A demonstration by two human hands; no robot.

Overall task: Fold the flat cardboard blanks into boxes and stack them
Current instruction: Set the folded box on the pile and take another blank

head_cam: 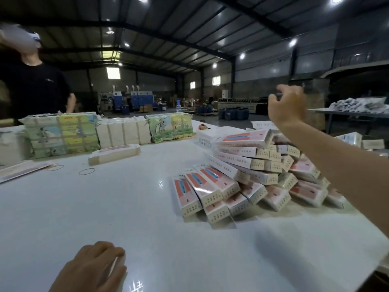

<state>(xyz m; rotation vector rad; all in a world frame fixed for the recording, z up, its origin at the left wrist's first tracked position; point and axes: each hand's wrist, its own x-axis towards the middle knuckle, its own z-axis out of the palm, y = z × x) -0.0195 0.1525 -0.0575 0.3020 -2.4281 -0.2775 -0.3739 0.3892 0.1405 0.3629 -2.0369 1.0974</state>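
While the right hand (287,106) hangs loosely curled and empty above the stacked boxes (252,171), the left hand (94,268) rests left of them, its grasp unclear.

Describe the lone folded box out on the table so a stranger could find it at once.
Start at the row of wrapped bundles along the far edge of the white table. Just in front of the plain white bundle lies one long, slim box. Unlike the others heaped in the pile on the right, it lies alone.
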